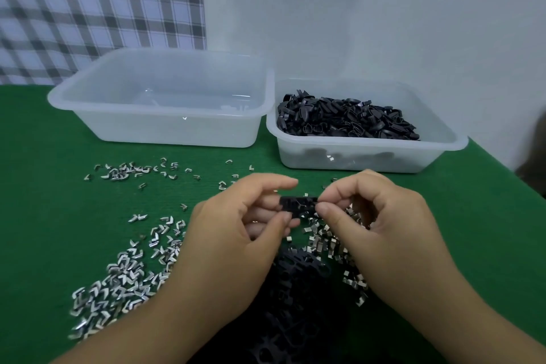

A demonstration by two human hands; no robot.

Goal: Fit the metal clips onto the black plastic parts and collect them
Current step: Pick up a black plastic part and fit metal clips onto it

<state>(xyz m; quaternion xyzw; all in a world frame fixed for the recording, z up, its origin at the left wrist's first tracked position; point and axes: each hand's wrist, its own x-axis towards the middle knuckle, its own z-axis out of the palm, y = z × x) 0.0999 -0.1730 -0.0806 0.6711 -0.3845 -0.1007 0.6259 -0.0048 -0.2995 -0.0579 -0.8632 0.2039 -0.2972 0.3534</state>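
A small black plastic part (297,205) is held above the table, between the two hands and just in front of the person. The left hand (245,224) pinches its left end between thumb and curled fingers. The right hand (375,216) pinches its right end with thumb and forefinger, the other fingers curled under. Whether a clip sits between the right fingertips cannot be told; a small silvery piece shows at the part's upper edge, but it is too small to judge whether it is attached.

Below the hands, between the forearms, lies a heap of loose black parts (298,278). Bent metal clips (118,281) are scattered over the green table cover (53,210): a thick spread to the left, a smaller cluster under the right hand, and a thin line farther back.

At the back of the table stand two translucent plastic tubs side by side. The right tub (366,143) holds a mound of black parts with clips (348,118). The left tub (165,134) is larger. Behind them are a pale wall and a checked cloth (97,3) on the left.
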